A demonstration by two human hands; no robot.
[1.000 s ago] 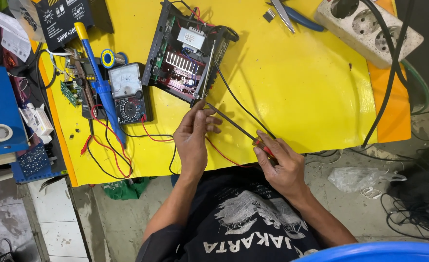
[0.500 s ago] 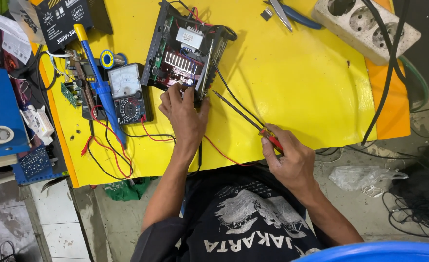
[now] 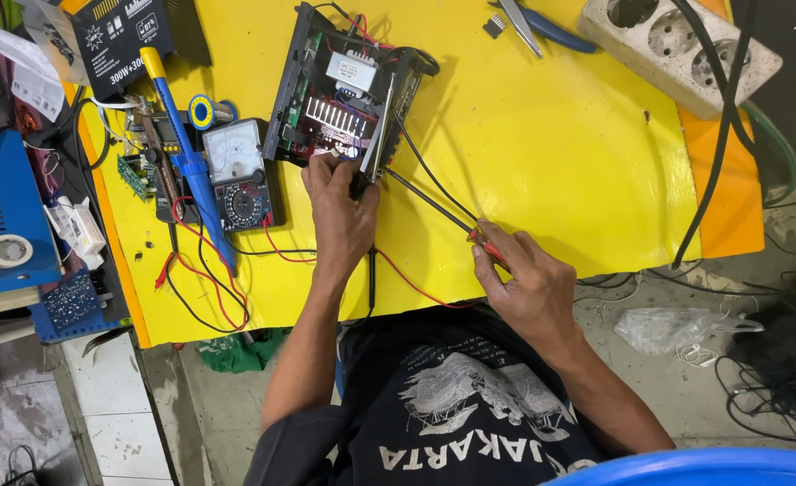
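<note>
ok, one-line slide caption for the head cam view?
Left hand presses a black probe onto an opened electronics unit on the yellow table; right hand grips the red probe.

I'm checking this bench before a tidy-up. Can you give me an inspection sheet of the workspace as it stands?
Surface: yellow table, paint scuffed.
Job's things: opened black electronics chassis; red-handled probe with its tip at the chassis.
Clutter: analog multimeter, blue soldering iron, blue-handled pliers, white power strip.
Hands: left hand at the chassis edge; right hand grips the probe.
Cables: red and black leads loop across the table.
Surroundings: blue box, plastic bag on the floor.
</note>
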